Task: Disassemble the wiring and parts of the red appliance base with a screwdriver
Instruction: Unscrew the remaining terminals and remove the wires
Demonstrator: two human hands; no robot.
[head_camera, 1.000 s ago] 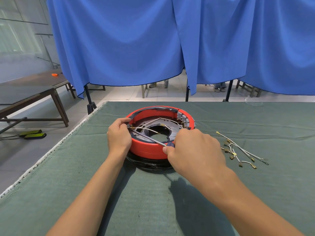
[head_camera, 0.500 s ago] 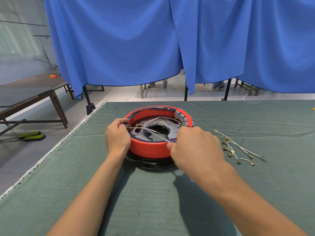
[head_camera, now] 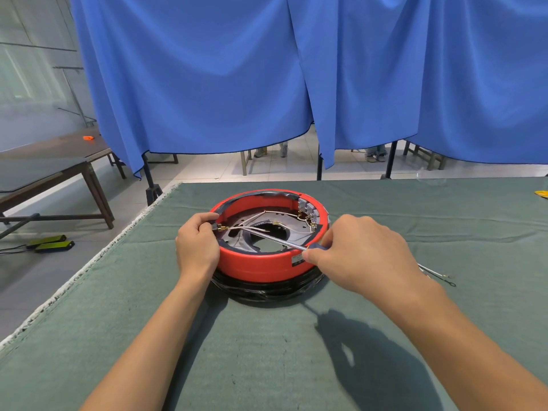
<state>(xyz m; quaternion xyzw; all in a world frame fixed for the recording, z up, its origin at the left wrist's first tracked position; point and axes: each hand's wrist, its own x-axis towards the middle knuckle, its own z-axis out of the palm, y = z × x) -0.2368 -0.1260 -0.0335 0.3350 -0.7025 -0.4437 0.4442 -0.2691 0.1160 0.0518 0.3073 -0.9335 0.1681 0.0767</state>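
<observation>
The right hand (head_camera: 360,256) covers most of the screwdriver (head_camera: 284,240), so only the thin metal part and a bit of blue handle show, and it also hides most of the loose wires (head_camera: 439,274) on the table. The tip of the screwdriver is too small to see clearly among the wires in the red base (head_camera: 261,264). A yellow thing (head_camera: 542,193) is cut off by the right edge

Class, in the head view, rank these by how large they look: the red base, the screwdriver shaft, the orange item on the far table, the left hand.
1. Red base
2. Left hand, though it sits slightly nearer the camera
3. Screwdriver shaft
4. Orange item, far off, so its true size is unsure
</observation>
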